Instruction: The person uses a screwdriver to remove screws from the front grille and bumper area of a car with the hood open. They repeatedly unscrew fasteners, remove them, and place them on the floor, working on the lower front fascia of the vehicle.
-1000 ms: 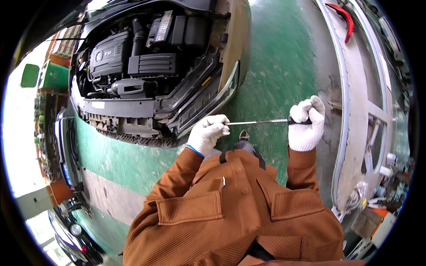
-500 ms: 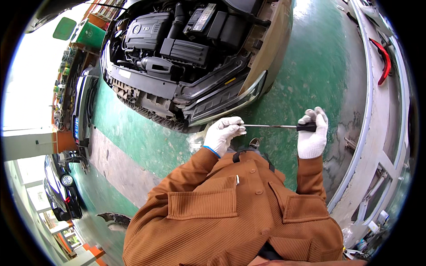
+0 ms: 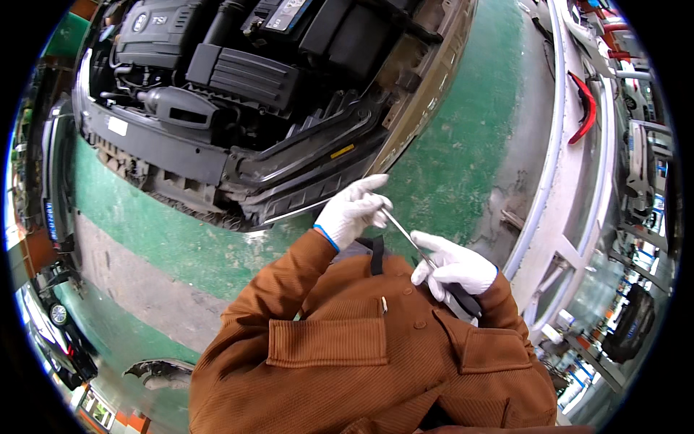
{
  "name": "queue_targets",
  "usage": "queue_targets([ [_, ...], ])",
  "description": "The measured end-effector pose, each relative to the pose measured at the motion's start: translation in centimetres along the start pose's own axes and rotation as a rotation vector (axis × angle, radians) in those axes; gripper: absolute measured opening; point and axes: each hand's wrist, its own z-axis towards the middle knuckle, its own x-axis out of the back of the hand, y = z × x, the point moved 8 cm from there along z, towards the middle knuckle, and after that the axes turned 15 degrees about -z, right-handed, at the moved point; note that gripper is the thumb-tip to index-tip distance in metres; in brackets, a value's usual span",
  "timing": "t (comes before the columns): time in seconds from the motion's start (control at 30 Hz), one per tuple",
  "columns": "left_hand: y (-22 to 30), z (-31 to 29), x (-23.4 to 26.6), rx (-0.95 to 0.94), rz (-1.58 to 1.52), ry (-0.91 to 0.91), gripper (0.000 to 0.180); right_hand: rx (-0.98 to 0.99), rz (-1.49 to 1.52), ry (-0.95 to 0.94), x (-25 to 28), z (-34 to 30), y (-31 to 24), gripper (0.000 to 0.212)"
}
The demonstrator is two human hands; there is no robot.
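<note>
A screwdriver (image 3: 465, 300) with a black handle and a long thin metal shaft lies slantwise between my gloved hands, its handle low on the right by my jacket. My left hand (image 3: 350, 213), in a white glove with a blue cuff, pinches the shaft's far end, and its index finger is stretched out. Closed round the shaft close to the handle is my right hand (image 3: 455, 267), also gloved in white; its palm partly covers the handle. Just beyond my left hand is the front corner of a car, its engine bay (image 3: 242, 76) uncovered and its front bumper off.
Green floor (image 3: 463, 137) with a grey strip runs around the car. A long pale metal frame (image 3: 571, 181) stands along the right, with a red curved part (image 3: 584, 108) on it. Other vehicles stand at the far left, and a loose panel (image 3: 160, 372) lies at lower left.
My right hand has moved left and toward my body, shifting its grip from the handle to the shaft. The screwdriver has swung from level to slanting. My view has turned right, nearer the car.
</note>
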Motion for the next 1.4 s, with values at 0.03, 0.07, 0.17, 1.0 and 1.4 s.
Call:
queue_targets([
  [0.03, 0.0, 1.0, -1.0, 0.065, 0.01, 0.019, 0.058, -0.026, -0.013, 0.06, 0.2, 1.5, -1.7, 0.081],
  [0.07, -0.4, 2.0, -1.5, 0.118, -0.001, 0.009, 0.057, -0.053, -0.03, 0.118, 0.5, 3.0, -3.5, 0.08],
  [0.17, 0.6, 4.1, -1.3, 0.159, 0.048, 0.088, 0.051, -0.105, -0.107, 0.337, 1.4, 6.9, -6.2, 0.068],
  [1.0, 25.7, 1.4, 6.1, -0.322, 1.686, 0.741, 0.056, -0.108, -0.25, 0.342, 4.4, 16.0, -9.4, 0.047],
  [1.4, 25.5, 6.7, 17.5, 0.475, 1.33, 0.975, 0.121, -0.005, -0.374, 0.354, 10.3, 17.2, -10.6, 0.047],
])
